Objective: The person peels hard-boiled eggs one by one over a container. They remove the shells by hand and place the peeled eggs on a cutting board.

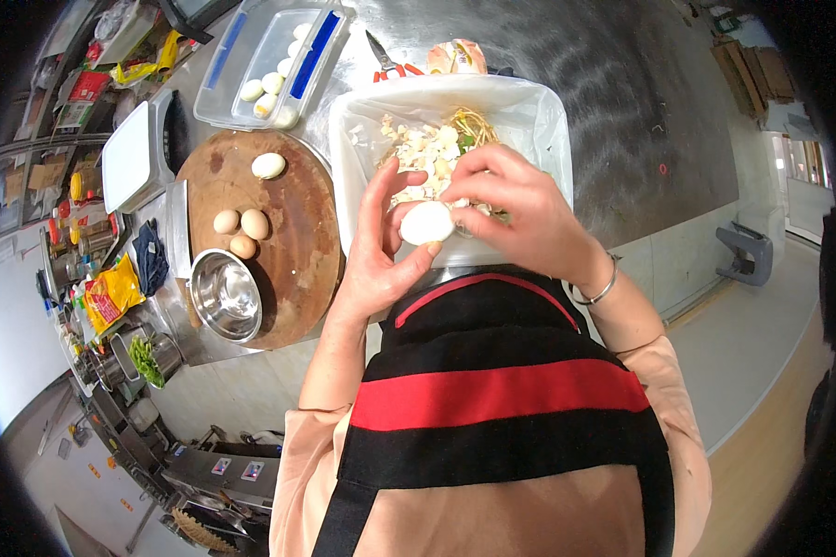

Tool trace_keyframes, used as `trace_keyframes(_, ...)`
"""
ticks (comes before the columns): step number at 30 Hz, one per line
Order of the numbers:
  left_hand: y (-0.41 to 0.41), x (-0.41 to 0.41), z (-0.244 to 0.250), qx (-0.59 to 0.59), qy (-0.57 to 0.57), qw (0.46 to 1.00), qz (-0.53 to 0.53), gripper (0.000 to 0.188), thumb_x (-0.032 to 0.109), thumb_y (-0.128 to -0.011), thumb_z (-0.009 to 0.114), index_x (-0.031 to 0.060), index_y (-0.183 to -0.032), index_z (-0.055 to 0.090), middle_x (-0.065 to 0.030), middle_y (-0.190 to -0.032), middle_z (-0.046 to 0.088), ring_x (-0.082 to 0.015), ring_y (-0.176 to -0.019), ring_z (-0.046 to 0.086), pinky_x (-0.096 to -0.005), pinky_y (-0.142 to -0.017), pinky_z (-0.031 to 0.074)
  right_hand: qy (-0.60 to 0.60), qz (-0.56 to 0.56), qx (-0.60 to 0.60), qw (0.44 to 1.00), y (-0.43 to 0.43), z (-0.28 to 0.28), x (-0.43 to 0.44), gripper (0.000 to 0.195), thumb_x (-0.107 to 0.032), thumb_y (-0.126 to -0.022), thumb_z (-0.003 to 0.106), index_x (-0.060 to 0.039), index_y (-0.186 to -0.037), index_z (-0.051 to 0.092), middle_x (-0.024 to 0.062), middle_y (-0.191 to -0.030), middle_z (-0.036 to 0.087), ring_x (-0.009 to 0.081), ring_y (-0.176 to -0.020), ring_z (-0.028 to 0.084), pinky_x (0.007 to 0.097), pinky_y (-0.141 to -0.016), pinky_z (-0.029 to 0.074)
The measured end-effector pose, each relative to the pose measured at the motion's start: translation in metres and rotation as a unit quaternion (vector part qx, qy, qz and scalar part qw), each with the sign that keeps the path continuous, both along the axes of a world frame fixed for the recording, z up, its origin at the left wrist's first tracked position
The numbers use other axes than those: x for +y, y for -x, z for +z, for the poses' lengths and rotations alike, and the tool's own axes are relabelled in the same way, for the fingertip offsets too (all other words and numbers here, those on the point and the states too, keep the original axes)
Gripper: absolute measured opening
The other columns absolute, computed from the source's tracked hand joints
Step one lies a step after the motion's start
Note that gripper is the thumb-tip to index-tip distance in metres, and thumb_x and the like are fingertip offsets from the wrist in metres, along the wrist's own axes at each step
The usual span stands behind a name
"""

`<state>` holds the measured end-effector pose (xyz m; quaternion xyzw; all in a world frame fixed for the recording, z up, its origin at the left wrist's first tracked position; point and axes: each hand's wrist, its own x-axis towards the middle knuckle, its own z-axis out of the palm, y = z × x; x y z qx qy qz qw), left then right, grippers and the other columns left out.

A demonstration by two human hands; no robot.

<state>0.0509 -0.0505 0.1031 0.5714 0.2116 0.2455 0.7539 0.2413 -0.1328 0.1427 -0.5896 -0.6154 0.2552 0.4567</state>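
Note:
A smooth white peeled egg (426, 223) rests between the thumb and fingers of my left hand (377, 259). My right hand (529, 205) is at the egg's right side, its thumb and fingertips pinched around a small white bit that looks like eggshell. Both hands are above a white plastic bin (557, 125) with a clear liner. Inside lie broken eggshells (425, 150) and a clump of thin stems or roots (475, 129). To the left, one peeled egg (268, 166) and three brown unpeeled eggs (254, 224) sit on a round wooden chopping board (292, 278).
A clear plastic container (226, 87) holds several peeled eggs. Red-handled scissors (390, 66) and an orange-and-white package (457, 57) lie behind the bin. A steel bowl (226, 296) tilts at the board's front edge, near a cleaver blade (177, 230). A lidded white box (138, 157) stands farther left.

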Motion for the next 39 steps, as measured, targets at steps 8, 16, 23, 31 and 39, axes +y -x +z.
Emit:
trace_keyframes(8, -0.001, -0.001, 0.005, 0.067, -0.101, 0.993, -0.006, 0.088, -0.007, -0.078, 0.066, 0.0101, -0.15, 0.019, -0.0145, -0.14, 0.039, -0.0188, -0.114, 0.054, -0.0317, -0.095, 0.046, -0.039, 0.02, -0.093, 0.995, 0.014, 0.001, 0.003, 0.01, -0.008, -0.076, 0.068, -0.0036, -0.083, 0.062, 0.0095, -0.093, 0.057, 0.0272, -0.092, 0.057, 0.0367, -0.081, 0.048)
trace_keyframes(16, -0.002, -0.003, -0.002, -0.091, 0.309, 0.946, -0.016, 0.064, 0.015, -0.09, 0.055, 0.0058, -0.147, 0.026, -0.0244, -0.13, 0.05, -0.029, -0.098, 0.063, -0.035, -0.082, 0.054, 0.069, -0.098, -0.09, 0.989, -0.016, -0.026, 0.005, 0.016, -0.01, -0.081, 0.064, 0.0012, -0.093, 0.061, 0.0154, -0.101, 0.06, 0.0356, -0.097, 0.058, 0.0407, -0.084, 0.048)
trace_keyframes(23, -0.004, -0.002, -0.034, -0.234, 0.539, 0.808, -0.041, 0.055, 0.044, -0.099, 0.04, 0.0025, -0.134, 0.043, -0.0268, -0.12, 0.057, -0.0306, -0.082, 0.066, -0.0339, -0.064, 0.057, 0.085, -0.077, -0.082, 0.99, -0.009, -0.03, -0.005, 0.044, -0.01, -0.083, 0.063, -0.0008, -0.125, 0.055, 0.0189, -0.124, 0.052, 0.0374, -0.111, 0.054, 0.04, -0.093, 0.046)
trace_keyframes(31, -0.007, -0.001, -0.042, -0.254, 0.576, 0.774, -0.062, 0.07, 0.061, -0.096, 0.031, 0.0022, -0.127, 0.051, -0.0242, -0.124, 0.059, -0.0284, -0.077, 0.062, -0.0308, -0.045, 0.047, 0.087, -0.082, -0.081, 0.99, -0.011, -0.031, -0.006, 0.041, -0.011, -0.084, 0.063, 0.001, -0.122, 0.056, 0.0183, -0.122, 0.053, 0.0359, -0.111, 0.055, 0.0392, -0.094, 0.045)
trace_keyframes(39, 0.001, 0.024, -0.044, -0.215, 0.528, 0.822, 0.014, 0.064, 0.06, -0.096, 0.036, 0.0027, -0.115, 0.057, -0.0172, -0.109, 0.065, -0.0253, -0.081, 0.061, -0.0309, -0.056, 0.05, 0.128, -0.082, -0.099, 0.983, -0.012, -0.036, -0.007, 0.041, -0.012, -0.084, 0.064, 0.001, -0.121, 0.056, 0.0191, -0.125, 0.052, 0.0366, -0.113, 0.054, 0.0401, -0.096, 0.045)
